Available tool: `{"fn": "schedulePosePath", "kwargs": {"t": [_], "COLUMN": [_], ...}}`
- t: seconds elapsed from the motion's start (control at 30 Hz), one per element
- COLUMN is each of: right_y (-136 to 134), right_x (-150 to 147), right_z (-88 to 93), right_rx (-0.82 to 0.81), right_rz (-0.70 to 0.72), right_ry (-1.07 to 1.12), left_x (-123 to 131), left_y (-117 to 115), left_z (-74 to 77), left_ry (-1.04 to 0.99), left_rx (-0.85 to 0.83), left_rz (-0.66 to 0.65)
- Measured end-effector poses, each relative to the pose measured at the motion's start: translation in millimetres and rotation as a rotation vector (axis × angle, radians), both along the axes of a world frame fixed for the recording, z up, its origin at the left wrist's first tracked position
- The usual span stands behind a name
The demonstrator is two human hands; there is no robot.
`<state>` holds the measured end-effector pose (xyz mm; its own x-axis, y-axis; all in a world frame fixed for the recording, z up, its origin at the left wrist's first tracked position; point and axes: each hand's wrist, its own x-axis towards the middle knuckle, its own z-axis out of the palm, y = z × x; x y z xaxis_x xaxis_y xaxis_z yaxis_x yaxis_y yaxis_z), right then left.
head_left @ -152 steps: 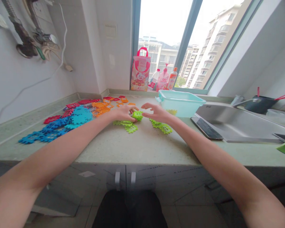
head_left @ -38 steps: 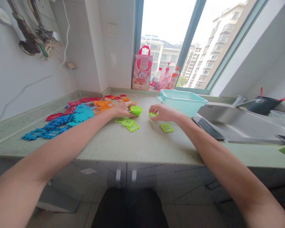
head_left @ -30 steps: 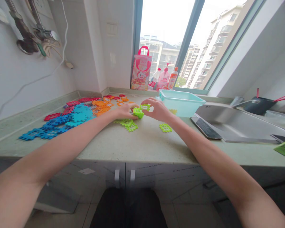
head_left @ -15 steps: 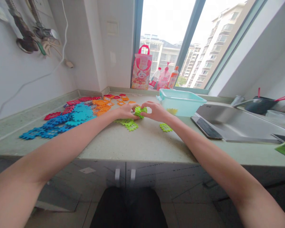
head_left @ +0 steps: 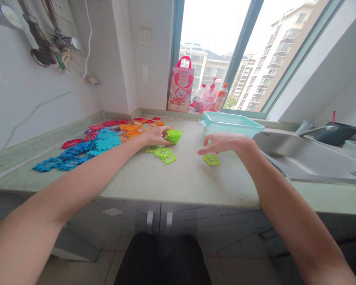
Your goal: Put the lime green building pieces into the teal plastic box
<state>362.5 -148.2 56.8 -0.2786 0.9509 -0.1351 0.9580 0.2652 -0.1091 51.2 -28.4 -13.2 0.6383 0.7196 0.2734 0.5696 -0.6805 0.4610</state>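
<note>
My left hand (head_left: 158, 135) is closed round a lime-green block of interlocking plastic tiles (head_left: 174, 136), held just over the counter. Below it lie several loose lime-green tiles (head_left: 163, 153) with toothed edges and grid centres. My right hand (head_left: 221, 143) is empty, its fingers apart, hovering over a single green tile (head_left: 211, 160) in front of the tub. Left of my left hand spreads a pile of blue tiles (head_left: 72, 153), turquoise tiles (head_left: 106, 137), orange tiles (head_left: 131, 130) and red tiles (head_left: 72, 143).
A turquoise plastic tub (head_left: 233, 123) stands behind my right hand, beside the steel sink (head_left: 311, 154). On the windowsill side are a pink bag (head_left: 180, 90) and several bottles (head_left: 209, 99). The counter's front edge (head_left: 180, 201) runs near my body.
My right hand has let go of the green block and moved right, over the single green tile. My left hand keeps holding the block. The camera view has shifted slightly.
</note>
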Motion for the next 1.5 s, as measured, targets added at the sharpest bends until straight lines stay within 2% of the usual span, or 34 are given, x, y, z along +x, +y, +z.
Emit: {"fn": "schedulePosePath", "kwargs": {"t": [0.1, 0.2, 0.33, 0.43, 0.53, 0.6, 0.77, 0.9, 1.07, 1.17, 1.33, 1.4, 1.5], "right_y": [-14, -19, -17, -11, -3, 3, 15, 16, 20, 23, 11, 0, -12], "right_x": [1, -14, -37, -43, -40, -35, -24, -28, -37, -38, -46, -56, -73], "right_z": [4.9, 0.3, -10.9, -18.3, -22.9, -24.4, -24.5, -25.7, -36.1, -41.2, -34.2, -30.5, -32.0], "right_rx": [-0.171, -0.159, -0.005, 0.038, 0.047, 0.127, 0.5, 0.625, 0.583, 0.531, 0.679, 0.619, 0.443], "right_rz": [-0.079, -0.06, 0.113, 0.24, 0.306, 0.339, 0.362, 0.33, 0.321, 0.369, 0.437, 0.461, 0.538], "right_ry": [-0.024, -0.001, -0.014, 0.11, 0.26, 0.366, 0.53, 0.559, 0.53, 0.474, 0.475, 0.486, 0.443], "left_x": [-4, -5, -3, -1, 2, 5, 18, 26, 28, 27, 24, 22, 18], "left_y": [4, 7, 9, 7, 1, -6, -21, -27, -25, -23, -22, -21, -14], "left_z": [-0.9, -2.5, -4.3, -3.9, -1.3, 1.2, 4.4, 2.6, 0.2, -0.6, 0.8, 1.3, -0.8], "left_ry": [0.012, 0.021, 0.047, 0.05, 0.044, 0.045, 0.072, 0.069, 0.059, 0.058, 0.052, 0.044, 0.042], "left_rx": [-0.001, 0.01, 0.041, 0.048, 0.056, 0.058, 0.041, 0.028, 0.028, 0.028, 0.017, 0.016, 0.008], "left_rz": [0.005, 0.019, 0.039, 0.043, 0.031, 0.013, -0.046, -0.075, -0.092, -0.098, -0.103, -0.114, -0.097]}}
